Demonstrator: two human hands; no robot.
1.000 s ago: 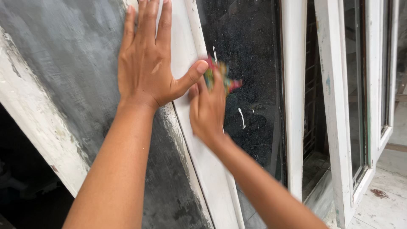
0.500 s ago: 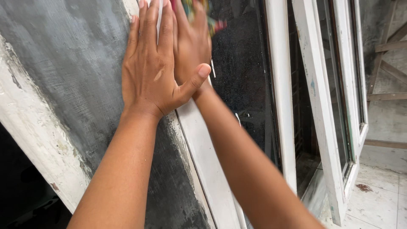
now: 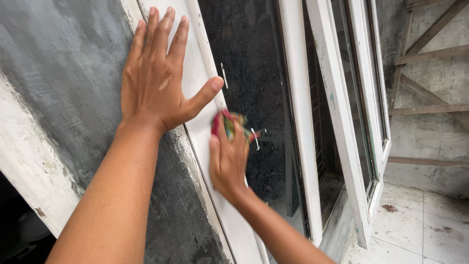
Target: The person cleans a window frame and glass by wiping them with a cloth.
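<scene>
Meanwhile the left hand is pressing flat, fingers spread, against the white window frame, while the right hand is rubbing a clamped multicoloured cloth on the dark glass pane.

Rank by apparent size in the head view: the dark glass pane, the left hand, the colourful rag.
1. Dark glass pane
2. Left hand, though nearness to the camera enlarges it
3. Colourful rag, mostly hidden inside the right hand
</scene>
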